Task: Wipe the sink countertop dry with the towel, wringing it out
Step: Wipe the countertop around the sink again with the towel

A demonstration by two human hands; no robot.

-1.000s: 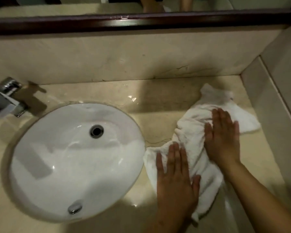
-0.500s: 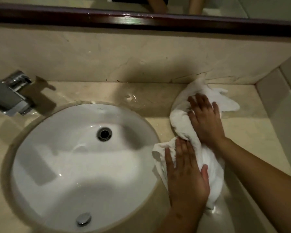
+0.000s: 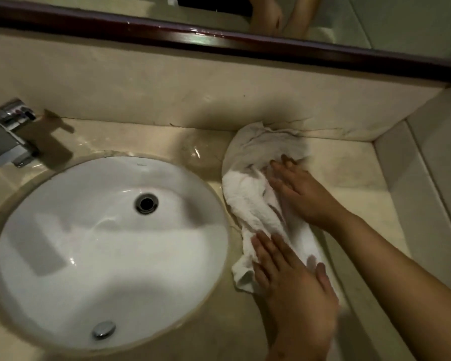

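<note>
White terry, the bunched towel (image 3: 255, 201) lies on the beige stone countertop (image 3: 349, 175) just right of the sink (image 3: 110, 256), its far end against the backsplash. Both the left hand (image 3: 292, 280) and the right hand (image 3: 302, 194) press it flat-fingered, grasping nothing. At the left edge the chrome faucet (image 3: 8, 134) is cut off.

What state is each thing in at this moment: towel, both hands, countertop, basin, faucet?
Towel: bunched, lying on the countertop right of the basin, far end against the back wall.
Left hand: flat, straight fingers pressing the towel's near end.
Right hand: flat, pressing the towel's middle.
Countertop: wet sheen behind the basin.
Basin: no standing water, drain open.
Faucet: no water running.
</note>
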